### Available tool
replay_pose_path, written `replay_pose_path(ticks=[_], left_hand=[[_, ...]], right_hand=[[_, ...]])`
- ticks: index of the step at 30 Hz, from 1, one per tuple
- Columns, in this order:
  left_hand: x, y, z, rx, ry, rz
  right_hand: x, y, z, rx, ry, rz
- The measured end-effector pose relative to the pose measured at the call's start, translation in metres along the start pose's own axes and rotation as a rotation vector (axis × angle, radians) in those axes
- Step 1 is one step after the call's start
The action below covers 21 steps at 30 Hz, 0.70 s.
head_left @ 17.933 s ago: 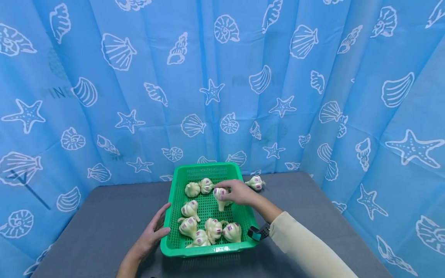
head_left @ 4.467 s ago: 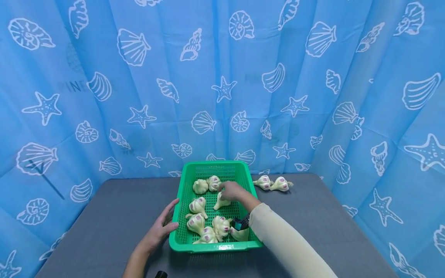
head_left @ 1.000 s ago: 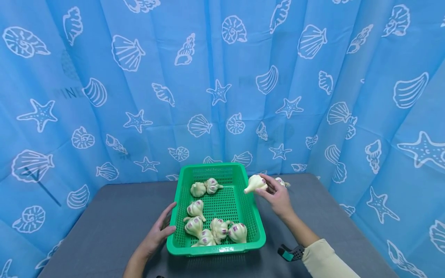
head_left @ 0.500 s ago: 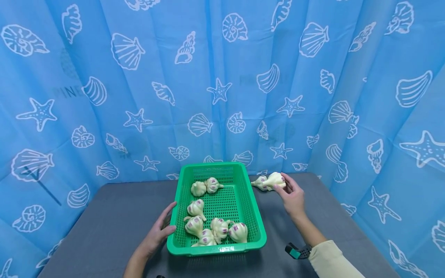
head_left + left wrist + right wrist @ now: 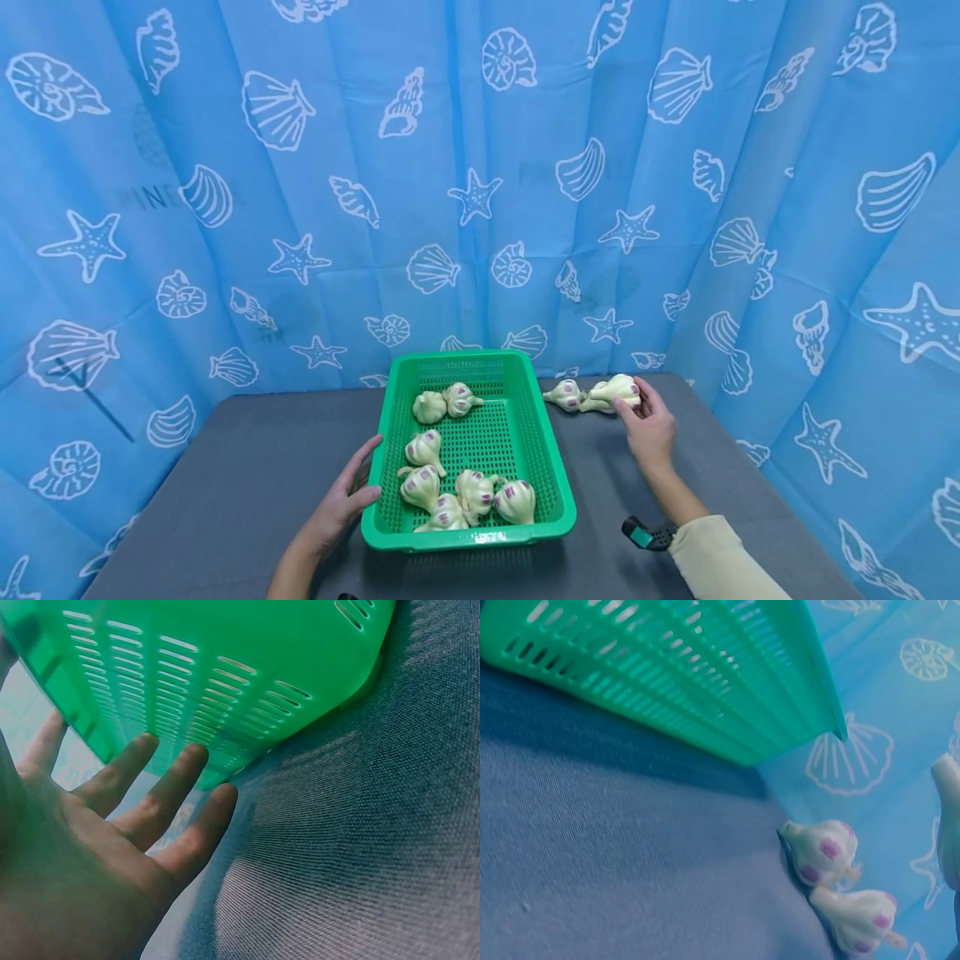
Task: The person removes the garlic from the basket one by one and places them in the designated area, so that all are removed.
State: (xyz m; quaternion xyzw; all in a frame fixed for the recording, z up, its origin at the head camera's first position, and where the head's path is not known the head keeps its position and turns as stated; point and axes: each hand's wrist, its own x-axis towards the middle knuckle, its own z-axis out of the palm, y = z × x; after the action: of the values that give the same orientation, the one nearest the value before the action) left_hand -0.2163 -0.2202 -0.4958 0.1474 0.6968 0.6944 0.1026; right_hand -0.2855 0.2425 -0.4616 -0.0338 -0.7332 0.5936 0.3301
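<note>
My right hand (image 5: 651,429) holds a white garlic bulb (image 5: 621,388) with purple patches, pinched between thumb and fingers. It is right of the basket and overlaps a second garlic bulb (image 5: 595,404) on the table. In the right wrist view the held bulb (image 5: 951,821) shows at the right edge, above the two bulbs on the table. My left hand (image 5: 335,504) is at the left side of the green plastic basket (image 5: 372,479), fingertips at its rim. In the left wrist view the left hand's fingers (image 5: 172,796) are spread and nearly straight beside the slotted wall.
Several garlic bulbs (image 5: 442,510) lie in the basket, grouped at its front and along its left side. Another bulb (image 5: 564,395) lies on the grey table (image 5: 247,475) near the basket's back right corner. A blue shell-patterned curtain (image 5: 480,208) hangs behind and at both sides.
My right hand has carried a garlic bulb from inside the basket over its right rim to the table's right back. Two bulbs lay there before. The left hand stays at the basket's rim.
</note>
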Motion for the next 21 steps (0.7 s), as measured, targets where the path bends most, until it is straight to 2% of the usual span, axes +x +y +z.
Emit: replay_pose_path(ticks=[8, 14, 21], left_hand=[[-0.001, 0.001, 0.000, 0.003, -0.032, 0.024], [-0.001, 0.001, 0.000, 0.003, -0.036, 0.027], [0.002, -0.004, -0.002, 0.000, 0.016, -0.005]], right_hand=[[0.009, 0.018, -0.009, -0.076, 0.065, 0.086], [0.012, 0.025, -0.016, -0.141, 0.065, 0.177], [0.014, 0.036, -0.024, -0.214, 0.058, 0.266]])
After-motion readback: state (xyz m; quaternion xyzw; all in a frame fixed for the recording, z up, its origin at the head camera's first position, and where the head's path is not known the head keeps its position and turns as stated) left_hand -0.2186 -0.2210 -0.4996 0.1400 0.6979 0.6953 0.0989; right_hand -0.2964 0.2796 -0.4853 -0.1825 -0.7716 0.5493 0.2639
